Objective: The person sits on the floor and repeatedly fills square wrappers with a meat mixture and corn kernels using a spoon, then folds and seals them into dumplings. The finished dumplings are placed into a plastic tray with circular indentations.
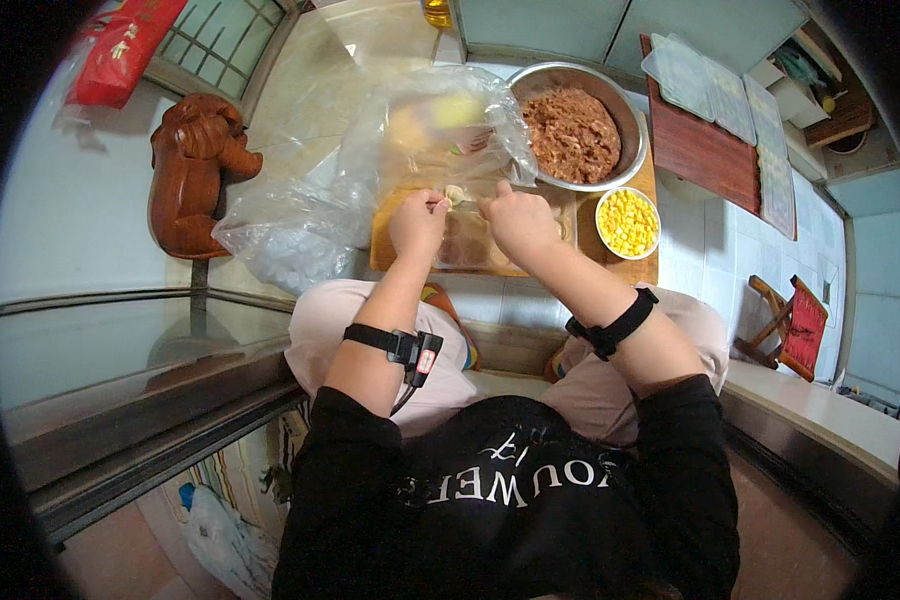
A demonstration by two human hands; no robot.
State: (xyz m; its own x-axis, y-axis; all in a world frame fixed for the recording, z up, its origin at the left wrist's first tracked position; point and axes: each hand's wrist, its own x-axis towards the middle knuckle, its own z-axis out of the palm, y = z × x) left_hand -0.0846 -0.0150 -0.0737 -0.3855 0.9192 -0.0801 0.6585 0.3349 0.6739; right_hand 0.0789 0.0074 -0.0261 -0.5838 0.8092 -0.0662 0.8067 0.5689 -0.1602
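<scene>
Between thumb and fingertips, my left hand [418, 225] pinches a small pale folded dumpling [454, 196]. Just to its right is my right hand [521, 223], its fingers bent over a clear plastic tray [450, 261]; whatever lies under them is hidden. Pale round shapes show in the tray, too blurred to tell whether they are dumplings or wrappers. The tray rests on a wooden board [390, 255]. On the right stand a steel bowl [637, 154] of minced meat filling [570, 135] and a small white bowl [598, 232] of corn kernels [627, 222].
Clear plastic bags [307, 217] spread over the board's far left. A carved wooden elephant [187, 180] stands at left. Stacked clear trays [727, 94] lie on a dark red-brown board [701, 161] at right. A red folding stool [802, 330] is farther right. Glass panels [135, 345] border the left.
</scene>
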